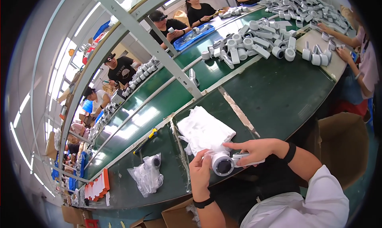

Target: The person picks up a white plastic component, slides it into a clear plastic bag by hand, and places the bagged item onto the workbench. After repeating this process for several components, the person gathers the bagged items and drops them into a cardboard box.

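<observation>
At the near edge of the bench I hold a white handheld device with a round dark-faced head [223, 165] and a short handle. My left hand [199, 173] is closed on the side of the head. My right hand [256, 151] wraps round the handle, its index finger stretched over the top of the head. Just beyond lies a stack of white plastic bags [205, 128], close to my fingertips. A similar device in a clear plastic bag [147, 174] rests on the bench to the left of my left hand.
A yellow-and-black cutter [146, 141] lies near the bench's divider. At far left stands an orange box of white slips [97, 187]. Many grey-white devices [254, 41] heap up at the back. Co-workers sit across the conveyor [135, 116]; another person's hands [344, 53] are at right.
</observation>
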Motion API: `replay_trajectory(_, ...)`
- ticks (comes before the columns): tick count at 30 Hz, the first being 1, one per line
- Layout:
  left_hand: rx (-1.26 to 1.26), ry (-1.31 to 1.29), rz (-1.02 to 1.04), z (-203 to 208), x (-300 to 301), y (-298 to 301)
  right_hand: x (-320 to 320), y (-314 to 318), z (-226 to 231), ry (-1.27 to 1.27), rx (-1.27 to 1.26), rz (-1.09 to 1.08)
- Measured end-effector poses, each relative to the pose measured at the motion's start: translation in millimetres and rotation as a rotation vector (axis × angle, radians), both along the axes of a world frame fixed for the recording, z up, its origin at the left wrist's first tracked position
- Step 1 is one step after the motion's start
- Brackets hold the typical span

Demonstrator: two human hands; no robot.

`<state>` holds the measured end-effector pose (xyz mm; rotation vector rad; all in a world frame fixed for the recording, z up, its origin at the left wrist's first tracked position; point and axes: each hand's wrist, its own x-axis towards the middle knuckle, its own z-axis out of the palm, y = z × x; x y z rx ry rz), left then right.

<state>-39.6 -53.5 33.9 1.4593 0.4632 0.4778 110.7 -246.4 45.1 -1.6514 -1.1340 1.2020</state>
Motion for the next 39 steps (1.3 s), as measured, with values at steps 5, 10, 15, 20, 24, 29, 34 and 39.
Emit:
replay_trajectory(5,0.02,-0.041,0.001,-3.9,-5.8,8.9,-7.2,10.6,-5.6,0.099,0.018,-0.105)
replay_trajectory(10,0.431,-0.183,0.129,-13.5,1.8,-1.6,-31.4,16.0,-7.3,-0.056,-0.001,-0.258)
replay_trajectory(15,0.892,-0.218,0.257,-17.2,7.4,-30.1,-44.9,23.4,-29.6,0.188,0.121,-0.525)
replay_trajectory(20,0.866,-0.306,0.081,-30.2,2.2,-57.7,-47.5,37.7,-62.9,0.179,0.481,-0.715)
replay_trajectory(24,0.813,-0.392,-0.129,-36.5,-9.8,-65.1,-45.4,48.4,-62.0,0.474,0.715,-0.849)
replay_trajectory(29,0.137,-0.418,-0.005,-56.9,-20.7,-51.5,-58.8,43.9,-54.2,0.528,0.664,-0.805)
replay_trajectory(34,-0.382,-0.174,-0.129,-71.9,-20.0,-56.6,-80.5,55.0,-57.7,0.252,0.772,-0.815)
replay_trajectory(39,-0.475,-0.192,-0.165,-59.3,-32.5,-45.9,-80.1,55.7,-39.1,-0.465,0.683,-0.786)
